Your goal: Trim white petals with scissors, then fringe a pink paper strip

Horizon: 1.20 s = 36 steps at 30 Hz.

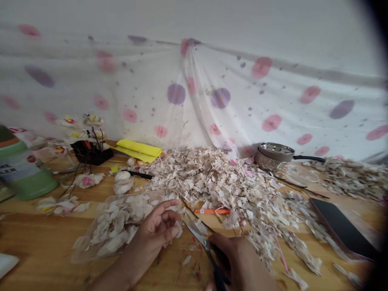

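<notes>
L hand (pixel 156 231) pinches pale scrap (pixel 178 229) just by scissors (pixel 198 238); R hand (pixel 239 262) grips them.

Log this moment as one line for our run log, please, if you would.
left hand: pinches pale scrap | right hand: grips scissors | beside: clear plastic tray of scraps

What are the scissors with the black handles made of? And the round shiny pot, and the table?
The silver-bladed black-handled scissors seem to have steel blades, grey and bright where light hits, and smooth black handles that look like plastic. The round shiny pot looks like polished stainless steel because it gleams like a mirror. The yellow-brown tabletop looks like varnished wood, with visible grain and a soft sheen.
</notes>
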{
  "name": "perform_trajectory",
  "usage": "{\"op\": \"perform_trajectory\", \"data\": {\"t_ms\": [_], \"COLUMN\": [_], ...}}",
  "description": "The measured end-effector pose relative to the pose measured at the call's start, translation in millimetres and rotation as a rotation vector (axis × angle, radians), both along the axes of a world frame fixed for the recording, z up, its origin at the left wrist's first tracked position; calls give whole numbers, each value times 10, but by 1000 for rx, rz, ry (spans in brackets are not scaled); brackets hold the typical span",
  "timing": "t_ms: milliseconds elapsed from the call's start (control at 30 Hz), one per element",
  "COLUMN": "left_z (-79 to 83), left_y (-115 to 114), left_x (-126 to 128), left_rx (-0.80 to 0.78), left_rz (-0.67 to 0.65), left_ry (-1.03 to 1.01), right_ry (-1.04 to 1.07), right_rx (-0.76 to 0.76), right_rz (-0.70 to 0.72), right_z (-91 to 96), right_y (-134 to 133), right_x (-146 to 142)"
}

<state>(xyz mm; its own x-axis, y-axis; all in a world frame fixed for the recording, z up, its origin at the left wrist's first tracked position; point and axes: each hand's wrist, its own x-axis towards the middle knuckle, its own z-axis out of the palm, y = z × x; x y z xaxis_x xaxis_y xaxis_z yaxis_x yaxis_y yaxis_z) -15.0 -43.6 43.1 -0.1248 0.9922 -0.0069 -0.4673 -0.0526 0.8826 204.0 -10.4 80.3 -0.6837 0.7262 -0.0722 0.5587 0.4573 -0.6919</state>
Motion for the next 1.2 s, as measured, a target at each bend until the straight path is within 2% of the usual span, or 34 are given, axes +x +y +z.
{"op": "perform_trajectory", "data": {"t_ms": [200, 400, 600, 900, 1200], "left_z": [53, 27, 15, 44, 49], "left_y": [-5, -4, -13, -12, -8], "left_x": [-18, -11, -16, -15, -23], "left_rx": [-17, 14, 18, -17, -16], "left_rz": [12, 5, 22, 32, 22], "left_ry": [83, 129, 181, 144, 124], "right_ry": [-78, -186, -160, -174, -95], "right_rx": [12, 3, 20, 37, 28], "right_rz": [45, 54, 64, 75, 45], "right_z": [26, -1, -55, -69, -65], "right_y": [36, 49, 35, 45, 57], "right_x": [-1, -29, -1, -5, -27]}}
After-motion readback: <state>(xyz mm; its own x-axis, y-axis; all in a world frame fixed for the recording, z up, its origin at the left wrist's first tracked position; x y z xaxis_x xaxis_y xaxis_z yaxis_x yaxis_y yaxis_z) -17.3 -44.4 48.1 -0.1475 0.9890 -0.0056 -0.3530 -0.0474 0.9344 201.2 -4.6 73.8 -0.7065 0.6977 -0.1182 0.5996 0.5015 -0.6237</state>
